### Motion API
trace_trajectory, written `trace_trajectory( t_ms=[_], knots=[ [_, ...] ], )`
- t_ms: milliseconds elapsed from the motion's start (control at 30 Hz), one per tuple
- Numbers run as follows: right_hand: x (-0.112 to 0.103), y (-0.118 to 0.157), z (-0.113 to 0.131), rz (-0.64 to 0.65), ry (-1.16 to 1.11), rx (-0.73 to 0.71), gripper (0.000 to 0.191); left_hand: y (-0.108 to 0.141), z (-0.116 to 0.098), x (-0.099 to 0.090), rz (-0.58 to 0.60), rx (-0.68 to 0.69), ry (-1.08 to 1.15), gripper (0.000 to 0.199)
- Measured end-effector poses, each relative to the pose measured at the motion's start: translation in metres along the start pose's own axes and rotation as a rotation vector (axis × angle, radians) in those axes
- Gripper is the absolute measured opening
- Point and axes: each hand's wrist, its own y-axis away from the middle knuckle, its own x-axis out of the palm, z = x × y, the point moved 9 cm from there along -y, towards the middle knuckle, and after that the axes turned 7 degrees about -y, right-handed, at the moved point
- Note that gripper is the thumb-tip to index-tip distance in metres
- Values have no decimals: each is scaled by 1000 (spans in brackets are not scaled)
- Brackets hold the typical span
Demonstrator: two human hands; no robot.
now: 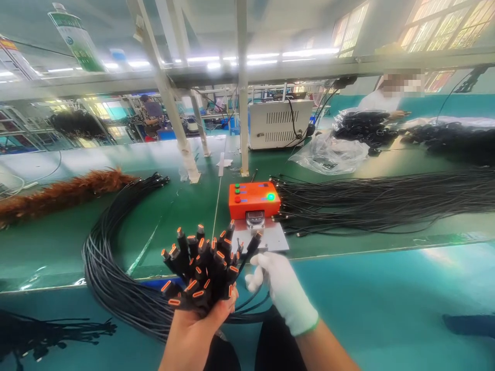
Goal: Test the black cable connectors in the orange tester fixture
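Observation:
My bare left hand is wrapped round a bundle of black cables, whose connector ends with orange tips fan upward. The cables' long part curves from the bundle down and left, then up onto the green bench. In a white glove, my right hand pinches one black cable whose connector points up, just right of the bundle. Beyond the hands stands an orange box with a lit green light, green and red buttons, and a small device at its front on a metal plate.
Many loose black cables lie on the bench right of the box. Brown-orange bundles lie at left. Behind are metal posts, a white vented case, a plastic bag and a person at the back right.

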Motion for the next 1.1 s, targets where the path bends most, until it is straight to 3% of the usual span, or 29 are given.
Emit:
trace_trajectory(
  t_ms=[167, 300, 367, 433, 500, 567, 633, 667, 733, 800, 933, 1033, 1100],
  knots=[
    [2, -1, -1, 1, -8, -2, 20, 1, 3, -1, -23, -46, 34, 51],
    [4, 3, 1, 28, 56, 3, 20, 1, 3, -5, -48, -52, 6, 40],
    [0, 8, 1, 52, 256, 33, 22, -1, 0, -6, -37, -36, -9, 29],
    [-18, 16, 9, -31, 617, 49, 22, -3, -5, -4, 18, -3, -29, 19],
    [-39, 29, 31, -227, 967, 12, 27, -4, -7, -1, 68, 23, -69, 15],
    [-42, 47, 62, -402, 1125, -119, 26, -4, -6, 1, 88, 24, -108, 14],
    [-18, 64, 87, -393, 1051, -341, 27, -4, -3, 2, 79, 7, -112, 11],
    [1, 69, 92, -288, 903, -424, 32, -3, 0, 4, 76, -5, -112, 10],
    [37, 75, 91, -66, 562, -469, 38, -2, 3, 9, 95, -17, -109, 9],
    [51, 74, 84, -41, 274, -437, 30, -1, 3, 13, 109, -14, -91, 13],
    [32, 50, 46, -118, -38, -220, 23, 0, -1, -3, -28, 2, -32, 17],
    [14, 31, 15, -25, 1, -28, 20, 1, -6, -11, -50, 40, -51, 17],
    [5, 23, 3, 34, 39, 18, 20, 2, -6, -10, -25, 55, -72, 17]
  ],
)
